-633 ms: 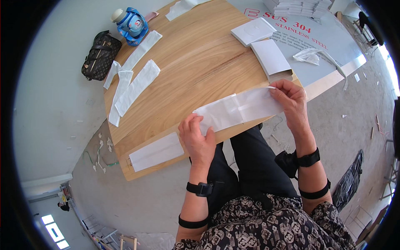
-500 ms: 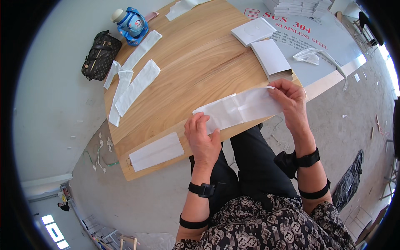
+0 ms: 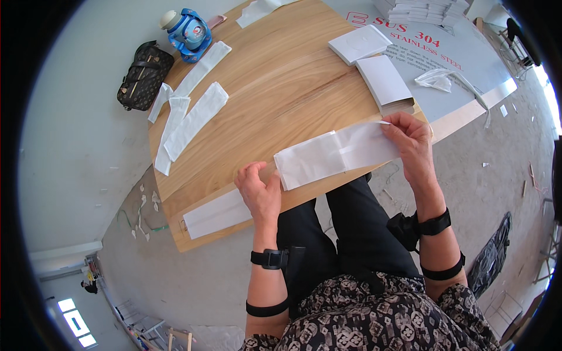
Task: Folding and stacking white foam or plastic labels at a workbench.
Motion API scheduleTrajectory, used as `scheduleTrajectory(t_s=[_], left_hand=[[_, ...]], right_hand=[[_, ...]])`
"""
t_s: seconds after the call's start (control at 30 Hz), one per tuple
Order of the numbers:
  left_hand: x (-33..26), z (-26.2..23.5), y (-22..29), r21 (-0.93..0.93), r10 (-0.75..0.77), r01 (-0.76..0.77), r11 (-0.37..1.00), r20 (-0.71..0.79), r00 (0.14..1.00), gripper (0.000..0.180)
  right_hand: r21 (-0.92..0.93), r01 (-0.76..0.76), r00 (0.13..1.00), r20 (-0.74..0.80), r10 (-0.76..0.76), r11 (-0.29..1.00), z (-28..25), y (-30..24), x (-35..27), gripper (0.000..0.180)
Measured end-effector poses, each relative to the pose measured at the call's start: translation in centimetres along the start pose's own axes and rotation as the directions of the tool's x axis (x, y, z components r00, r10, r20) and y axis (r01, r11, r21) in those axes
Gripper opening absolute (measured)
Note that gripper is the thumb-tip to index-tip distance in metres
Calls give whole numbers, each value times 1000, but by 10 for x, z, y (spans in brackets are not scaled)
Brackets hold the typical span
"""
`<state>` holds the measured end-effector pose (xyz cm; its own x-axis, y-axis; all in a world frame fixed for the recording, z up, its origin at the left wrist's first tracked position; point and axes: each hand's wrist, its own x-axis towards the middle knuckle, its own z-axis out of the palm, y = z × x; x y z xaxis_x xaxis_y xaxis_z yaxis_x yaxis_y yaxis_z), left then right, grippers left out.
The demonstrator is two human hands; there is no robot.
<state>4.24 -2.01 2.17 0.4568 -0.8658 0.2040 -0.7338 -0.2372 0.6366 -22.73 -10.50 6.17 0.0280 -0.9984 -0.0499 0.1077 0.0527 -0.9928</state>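
A long, thin white paper sleeve [image 3: 310, 161], made of two overlapping pieces, lies slantwise along the near edge of the wooden table. My right hand [image 3: 413, 146] pinches its far right corner between thumb and fingers, and that end is slightly lifted. Just off the sleeve's left end is my left hand [image 3: 259, 190], fingers loosely bent and thumb apart, holding nothing. Beneath and beside it, a flat white paper piece [image 3: 215, 215] lies by the table's left corner, its right end partly hidden by that hand.
Folded white strips [image 3: 196, 120] rest on the left of the wooden table [image 3: 269, 76]. Beyond them are a brown patterned bag [image 3: 146, 76] and a blue bottle [image 3: 190, 35]. White boxes [image 3: 383, 82] sit at the right, beside a grey printed panel [image 3: 456, 64] with a clear plastic bag [image 3: 436, 80].
My left hand has let go of the sleeve's left end and moved left, over the flat paper piece. My right hand keeps its pinch in nearly the same place.
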Motion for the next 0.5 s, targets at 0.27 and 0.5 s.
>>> scheduleTrajectory(t_s=[0.27,0.5], left_hand=[[10,-1,13,16,-150,149,989,125,981,13],[8,4,8,77,-133,125,989,117,984,14]], right_hand=[[-33,-45,997,-63,43,998,-8,16,5,8],[-32,-45,996,-77,42,998,-12,17,6,9]])
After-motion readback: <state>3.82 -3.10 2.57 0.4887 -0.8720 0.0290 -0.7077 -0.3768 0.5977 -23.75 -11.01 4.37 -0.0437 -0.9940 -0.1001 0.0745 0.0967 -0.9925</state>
